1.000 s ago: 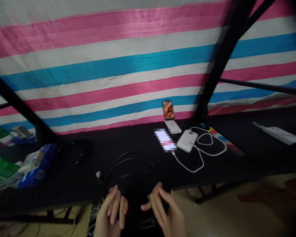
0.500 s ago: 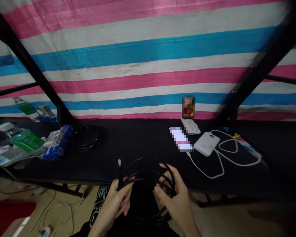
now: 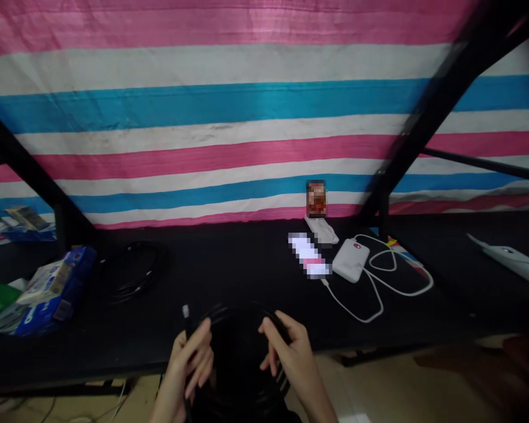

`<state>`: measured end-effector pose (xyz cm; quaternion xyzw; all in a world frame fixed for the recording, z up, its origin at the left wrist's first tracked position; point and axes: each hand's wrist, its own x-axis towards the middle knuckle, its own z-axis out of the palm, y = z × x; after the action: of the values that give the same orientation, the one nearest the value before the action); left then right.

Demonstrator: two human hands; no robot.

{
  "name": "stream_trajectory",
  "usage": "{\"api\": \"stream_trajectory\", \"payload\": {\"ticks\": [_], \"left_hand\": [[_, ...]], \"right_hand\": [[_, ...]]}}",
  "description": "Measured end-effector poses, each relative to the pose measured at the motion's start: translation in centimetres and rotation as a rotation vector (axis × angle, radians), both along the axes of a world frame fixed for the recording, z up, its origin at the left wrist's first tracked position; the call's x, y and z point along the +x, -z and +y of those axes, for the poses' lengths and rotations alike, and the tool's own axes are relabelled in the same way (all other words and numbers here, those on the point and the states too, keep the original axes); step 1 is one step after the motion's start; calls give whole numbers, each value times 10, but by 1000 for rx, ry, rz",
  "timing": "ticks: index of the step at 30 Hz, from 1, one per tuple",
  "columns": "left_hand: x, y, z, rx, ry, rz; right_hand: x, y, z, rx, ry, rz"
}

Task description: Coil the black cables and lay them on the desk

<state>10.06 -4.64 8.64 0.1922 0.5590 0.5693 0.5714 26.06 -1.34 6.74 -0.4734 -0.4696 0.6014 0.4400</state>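
Observation:
A coil of black network cable [image 3: 234, 308] hangs between my hands in front of the table's near edge. My left hand [image 3: 193, 359] is closed on the left side of the coil. The cable's end, with a pale clear plug [image 3: 186, 311], sticks up beside its fingers. On the right side, my right hand [image 3: 291, 348] wraps round the loops, thumb and forefinger toward the coil's top. The lower loops are dark against my clothes and hard to make out. A second coil of black cable [image 3: 130, 289] lies on the table, left of my hands.
On the black table [image 3: 238, 258], a lit phone [image 3: 309, 256] is wired to a white power bank [image 3: 351, 259]. A small pictured item [image 3: 316, 198] stands behind them. Blue packages [image 3: 55, 299] lie at left, and a whitish flat object [image 3: 515, 263] at far right. Black frame bars slant up both sides.
The view has turned right, so the table items appear farther left. My hands have drawn the cable loops closer together, and they sit slightly lower in the picture.

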Motion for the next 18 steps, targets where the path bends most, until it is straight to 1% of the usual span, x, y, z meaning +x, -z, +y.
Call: {"api": "stream_trajectory", "payload": {"ticks": [3, 5, 6, 8, 9, 11, 13, 14, 16, 18], "left_hand": [[-8, 1, 16, 16, -201, -58], [-7, 6, 29, 53, -342, -121], [-5, 10, 35, 72, -393, -162], [-2, 19, 49, 90, -449, -247], [-1, 23, 55, 87, -453, -276], [-4, 32, 69, 58, -394, -280], [-12, 40, 83, 39, -268, -199], [-17, 44, 90, 34, -194, -144], [-30, 50, 103, 2, -21, -27], [-43, 55, 115, -87, 180, 68]], "right_hand": [[-13, 8, 6, -1, -71, 68], [-21, 17, 10, -2, -129, 25], [-25, 23, 13, -12, -151, -13], [-31, 32, 21, -43, -179, -84], [-33, 35, 26, -65, -193, -108], [-36, 39, 42, -129, -233, -120], [-36, 38, 64, -189, -254, -109], [-35, 38, 77, -208, -263, -108], [-34, 37, 105, -196, -293, -139], [-34, 39, 133, -134, -392, -212]]}}
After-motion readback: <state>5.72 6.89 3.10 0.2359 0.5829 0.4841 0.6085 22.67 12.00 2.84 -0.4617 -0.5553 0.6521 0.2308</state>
